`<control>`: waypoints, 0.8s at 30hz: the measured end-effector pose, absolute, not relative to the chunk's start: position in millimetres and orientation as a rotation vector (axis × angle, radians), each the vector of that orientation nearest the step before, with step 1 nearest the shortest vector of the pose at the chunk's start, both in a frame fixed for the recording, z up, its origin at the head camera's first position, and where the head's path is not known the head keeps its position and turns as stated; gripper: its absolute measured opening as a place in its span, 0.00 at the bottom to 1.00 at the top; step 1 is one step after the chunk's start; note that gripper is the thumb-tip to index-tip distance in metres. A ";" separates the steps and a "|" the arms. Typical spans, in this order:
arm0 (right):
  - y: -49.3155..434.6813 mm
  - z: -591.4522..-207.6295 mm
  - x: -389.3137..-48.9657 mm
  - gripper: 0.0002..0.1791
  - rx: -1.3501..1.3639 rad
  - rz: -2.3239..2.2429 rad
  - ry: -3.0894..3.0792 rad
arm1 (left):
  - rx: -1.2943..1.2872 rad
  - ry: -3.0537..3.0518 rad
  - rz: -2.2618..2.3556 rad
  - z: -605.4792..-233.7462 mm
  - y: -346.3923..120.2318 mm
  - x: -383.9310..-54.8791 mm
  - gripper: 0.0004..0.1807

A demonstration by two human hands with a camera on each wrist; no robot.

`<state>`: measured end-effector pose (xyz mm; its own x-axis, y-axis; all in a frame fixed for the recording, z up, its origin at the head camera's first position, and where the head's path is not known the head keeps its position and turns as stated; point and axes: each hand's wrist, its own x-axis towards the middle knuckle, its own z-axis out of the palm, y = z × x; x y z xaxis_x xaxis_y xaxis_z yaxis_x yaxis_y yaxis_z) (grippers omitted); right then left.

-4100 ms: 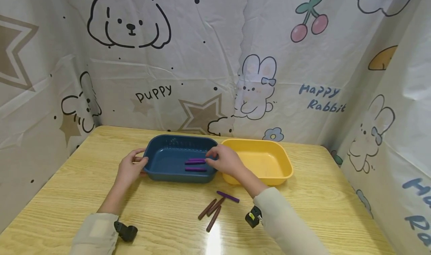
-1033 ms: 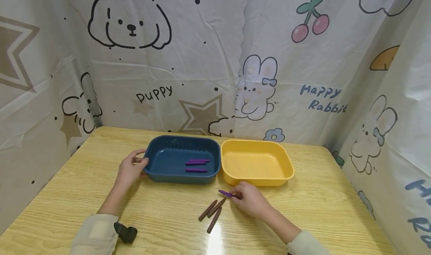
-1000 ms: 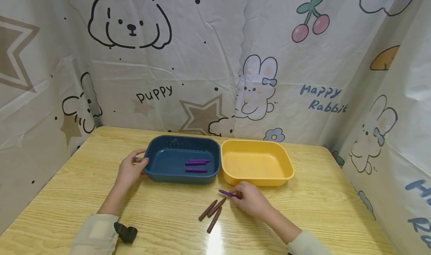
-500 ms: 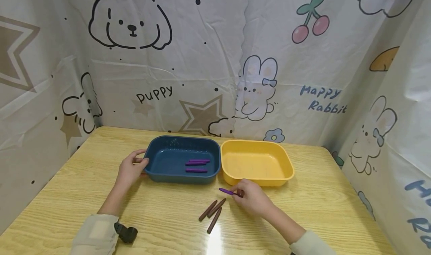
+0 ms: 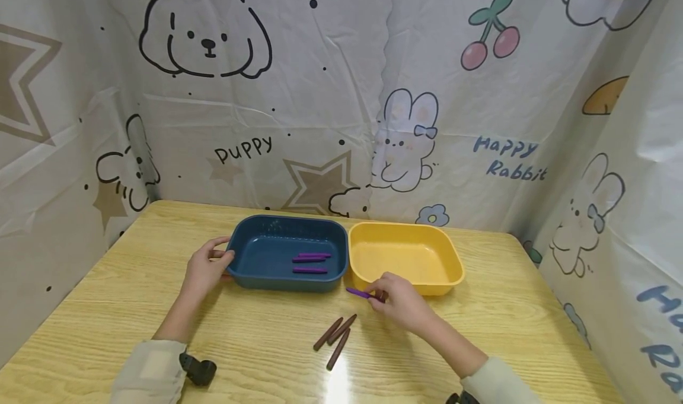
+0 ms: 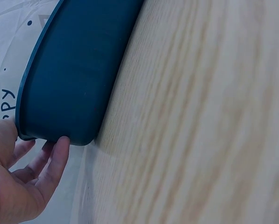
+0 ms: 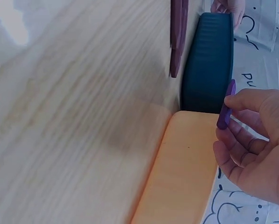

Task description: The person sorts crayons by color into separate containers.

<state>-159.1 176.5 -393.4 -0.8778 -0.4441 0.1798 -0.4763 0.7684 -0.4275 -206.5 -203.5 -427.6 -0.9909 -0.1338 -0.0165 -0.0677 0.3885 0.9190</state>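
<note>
Yellow tray [image 5: 405,258] beside blue tray [image 5: 290,283], brown crayons [image 5: 338,349]

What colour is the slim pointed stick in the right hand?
Purple; the slim pointed stick in the right hand shows best in the right wrist view.

Soft, even indoor light fills the head view, where a white glare streak burns on the pale yellow wood-grained table [image 5: 256,339] between the forearms, nearer the viewer than either hand. Beyond the right hand [image 5: 402,303], a small highlight gleams inside the yellow rounded plastic tray [image 5: 368,282]. Both wrist views look dimmer and cooler. Around the left hand [image 6: 25,179], the wood grain blurs towards the far side; opposite the right hand, another glare patch washes out the tabletop, and an orange tint spreads beside the tray.
</note>
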 end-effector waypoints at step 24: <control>164.2 -371.0 -182.4 0.05 0.853 0.701 -2.843 | 0.197 -2.566 -1.697 -426.9 -202.3 -205.7 0.27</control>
<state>-182.4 164.2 -371.0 -0.8395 -0.4995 0.2139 -0.5417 0.7383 -0.4019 -205.7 -202.3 -426.9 -0.9901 -0.1386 -0.0217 -0.0742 0.3861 0.9195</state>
